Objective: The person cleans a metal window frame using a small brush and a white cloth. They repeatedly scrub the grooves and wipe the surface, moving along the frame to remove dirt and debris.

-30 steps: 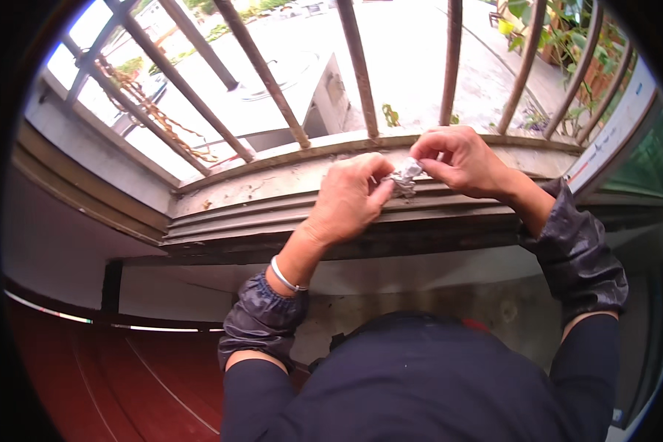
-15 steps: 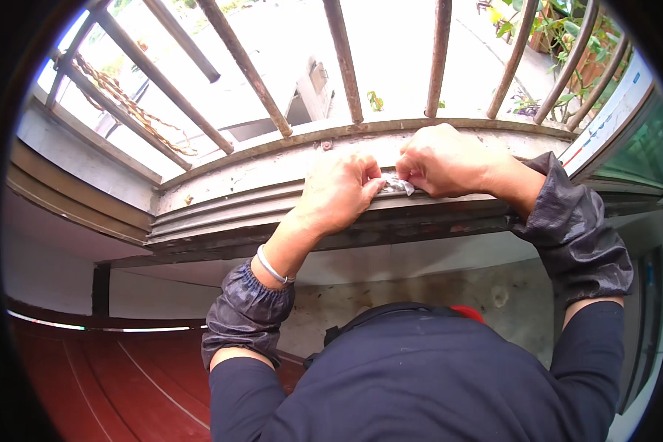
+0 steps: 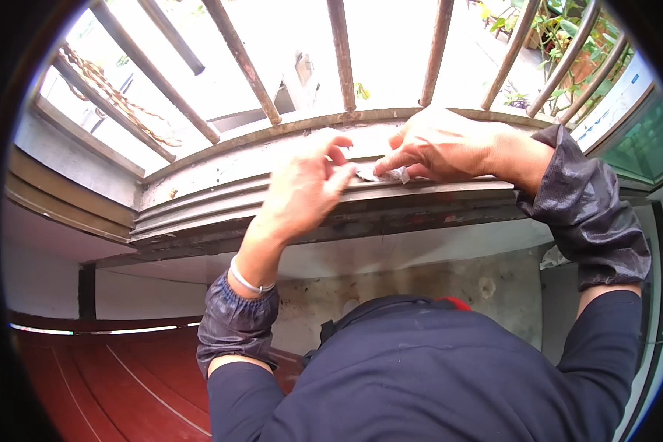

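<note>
A small crumpled white-grey wipe (image 3: pixel 384 174) lies on the ridged metal window track (image 3: pixel 221 202). My right hand (image 3: pixel 449 144) presses on it from the right, fingertips pinching its edge. My left hand (image 3: pixel 306 188) hovers just left of the wipe, fingers curled and slightly apart, its fingertips touching or nearly touching the wipe's left end. Both forearms wear dark sleeve covers, and a thin bracelet circles my left wrist.
Rusty metal bars (image 3: pixel 342 55) rise from the dirty sill (image 3: pixel 221 166) just behind the track. A chain (image 3: pixel 107 85) hangs on the bars at far left. Potted plants (image 3: pixel 567 44) stand outside at upper right. A red floor (image 3: pixel 110 383) lies below left.
The view has dropped closer to the sill. Both hands came down from in front of the bars onto the track, and the wipe now rests pressed flat on it.
</note>
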Motion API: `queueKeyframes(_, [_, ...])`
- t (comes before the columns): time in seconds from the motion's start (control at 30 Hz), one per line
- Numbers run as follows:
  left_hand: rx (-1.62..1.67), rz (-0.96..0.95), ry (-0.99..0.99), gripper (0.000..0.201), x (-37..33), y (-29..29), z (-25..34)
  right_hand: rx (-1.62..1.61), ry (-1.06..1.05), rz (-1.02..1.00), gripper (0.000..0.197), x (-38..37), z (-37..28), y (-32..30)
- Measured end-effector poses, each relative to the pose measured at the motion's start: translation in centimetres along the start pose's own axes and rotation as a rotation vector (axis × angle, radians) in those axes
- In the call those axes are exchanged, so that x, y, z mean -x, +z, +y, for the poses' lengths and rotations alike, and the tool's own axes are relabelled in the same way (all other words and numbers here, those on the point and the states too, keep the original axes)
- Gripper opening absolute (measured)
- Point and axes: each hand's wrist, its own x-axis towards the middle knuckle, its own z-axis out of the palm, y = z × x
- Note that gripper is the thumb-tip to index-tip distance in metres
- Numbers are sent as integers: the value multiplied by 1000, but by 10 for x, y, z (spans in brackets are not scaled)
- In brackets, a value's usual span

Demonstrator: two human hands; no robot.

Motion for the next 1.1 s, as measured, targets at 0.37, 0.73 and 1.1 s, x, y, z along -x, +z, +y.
queueKeyframes(0.37, [-67,407,-66,19,46,-34,-48,-5,-21,65,20,-13,-2,18])
queueKeyframes(0.73, [-188,632,-29,16,56,-43,-78,-491,296,145,26,-7,18,10])
queueKeyframes(1.1, [-202,669,89,13,55,-42,-72,55,954,245,30,-74,61,2])
